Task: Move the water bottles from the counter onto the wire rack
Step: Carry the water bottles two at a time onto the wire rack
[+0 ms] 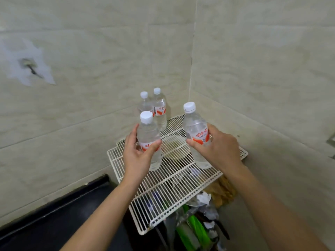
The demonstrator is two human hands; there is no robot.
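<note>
Two water bottles are in my grip above the wire rack [163,192]: my left hand [136,156] wraps one bottle [149,140] at its label, my right hand [219,149] clasps the other bottle [196,131], slightly tilted. Two more bottles [159,109] stand upright at the rack's far corner beside the tiled wall [90,51].

Stood together at the rack's far corner, centre frame: two water bottles [154,105] on the wire rack [168,189]. Lay between two hand-held bottles: a dish [175,147]. Ran lower left: counter [54,223].
</note>
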